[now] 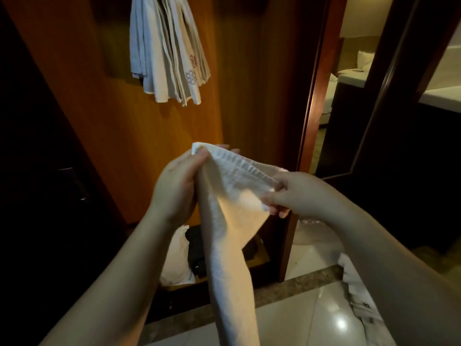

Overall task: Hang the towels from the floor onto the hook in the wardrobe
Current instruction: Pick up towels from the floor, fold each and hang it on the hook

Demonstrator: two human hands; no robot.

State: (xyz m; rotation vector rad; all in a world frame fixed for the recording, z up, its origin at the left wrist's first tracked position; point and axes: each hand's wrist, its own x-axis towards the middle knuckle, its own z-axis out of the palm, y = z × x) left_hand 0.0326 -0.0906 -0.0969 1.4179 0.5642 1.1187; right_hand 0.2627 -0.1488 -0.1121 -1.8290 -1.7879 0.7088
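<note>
Both hands pinch the hem of a white towel (232, 221): left hand (174, 186) at one corner, right hand (299, 193) along the edge. Soft, light and limp, it drapes below the grip. Hung towels (167, 53) dangle above, inside the wardrobe (119, 136).

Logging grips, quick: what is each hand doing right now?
Left hand: pinches the white towel at its top corner.
Right hand: pinches the same towel's edge.

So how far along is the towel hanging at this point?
Done: several towels already hang inside the wardrobe. In hand: the left hand and right hand both pinch the top edge of a white towel. Left: hanging this one, plus white cloth on the floor at right.
</note>
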